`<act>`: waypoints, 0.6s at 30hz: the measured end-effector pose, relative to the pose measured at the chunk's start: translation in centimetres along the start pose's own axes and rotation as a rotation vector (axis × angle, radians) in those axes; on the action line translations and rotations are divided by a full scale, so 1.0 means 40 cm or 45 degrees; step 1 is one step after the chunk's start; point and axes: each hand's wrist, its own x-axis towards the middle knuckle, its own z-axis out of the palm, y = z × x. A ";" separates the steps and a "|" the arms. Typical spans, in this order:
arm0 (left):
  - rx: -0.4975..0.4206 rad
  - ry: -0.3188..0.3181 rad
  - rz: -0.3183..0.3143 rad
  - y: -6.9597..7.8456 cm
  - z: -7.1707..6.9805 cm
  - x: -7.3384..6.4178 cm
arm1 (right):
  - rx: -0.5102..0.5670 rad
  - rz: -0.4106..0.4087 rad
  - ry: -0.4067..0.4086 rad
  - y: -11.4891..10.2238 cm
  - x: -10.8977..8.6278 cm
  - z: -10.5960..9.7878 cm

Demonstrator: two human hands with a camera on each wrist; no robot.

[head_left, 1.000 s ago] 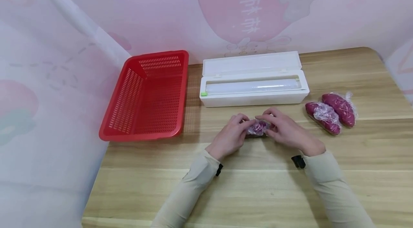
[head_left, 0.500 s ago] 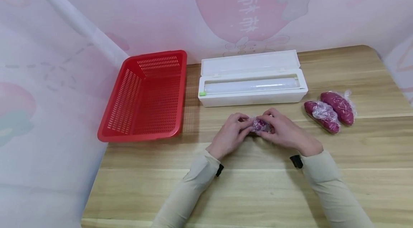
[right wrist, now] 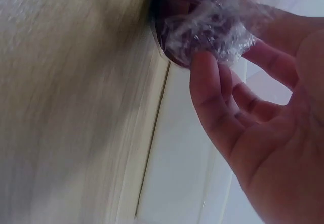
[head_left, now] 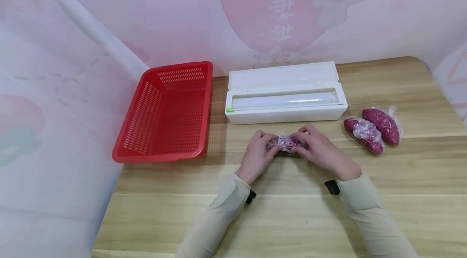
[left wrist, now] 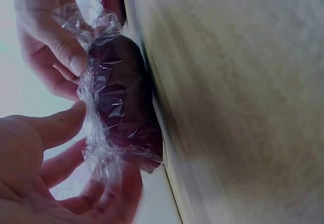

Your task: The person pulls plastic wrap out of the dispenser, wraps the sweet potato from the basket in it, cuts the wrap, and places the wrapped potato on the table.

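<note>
A purple sweet potato (head_left: 286, 142) in crinkled cling film lies on the table between the two hands. My left hand (head_left: 254, 155) holds its left end, with thumb and fingers curled about the film there. At the opposite end my right hand (head_left: 320, 149) pinches the film and the potato between thumb and fingers. Close up in the left wrist view, the film is gathered along the side of the sweet potato (left wrist: 124, 95) and bunched at both ends. In the right wrist view, a wad of cling film (right wrist: 215, 34) sits between the right thumb and fingertips.
Just beyond the hands stands a white cling film dispenser box (head_left: 286, 116), lid raised, a film roll (head_left: 284, 101) inside. Two wrapped sweet potatoes (head_left: 382, 125) lie side by side to the right. A red plastic basket (head_left: 162, 155) stands at the back left, near the wall.
My left hand has slid left toward the end of the sweet potato, so more of its bunched film shows between the hands. My right hand stays at the right end.
</note>
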 end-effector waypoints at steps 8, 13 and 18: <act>0.030 -0.017 0.001 0.004 0.002 0.004 | -0.028 -0.039 0.037 -0.001 0.002 0.005; 0.109 -0.001 0.014 0.009 -0.007 0.005 | -0.042 0.015 -0.038 0.003 0.005 -0.006; 0.158 0.037 0.033 0.008 -0.030 0.002 | -0.095 0.059 -0.047 0.009 -0.004 -0.032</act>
